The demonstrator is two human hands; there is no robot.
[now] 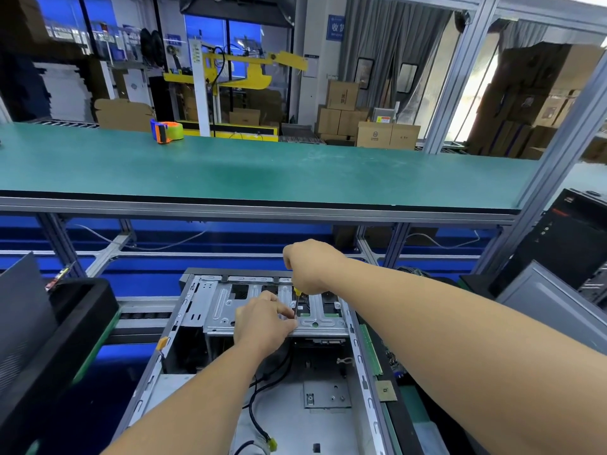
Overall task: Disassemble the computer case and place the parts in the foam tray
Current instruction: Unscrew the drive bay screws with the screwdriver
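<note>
The case (262, 372) lay open on its side directly under both forearms, its bare metal floor and loose black cables (259, 399) showing below the left wrist. At the far end of it sat the drive cage (226, 303), a silver perforated bracket, and both hands met over that.

The right hand (310, 269) was curled in a fist round the handle of a screwdriver (296, 302), of which only a bit of yellow showed under the palm. The thin shaft ran straight down from the fist to the cage's near edge. The left hand (262, 320) rested on the cage just below and left of the right, its fingers (284, 310) bent and pinching at the shaft's tip; whether they held a screw or the shaft itself could not be told.

Left of the left arm stood a black tray (65, 330). Right of the right arm leaned a grey panel (542, 300) and a black tower (568, 238). Well beyond the hands, on the green bench (262, 169), sat a tape dispenser (166, 130).
</note>
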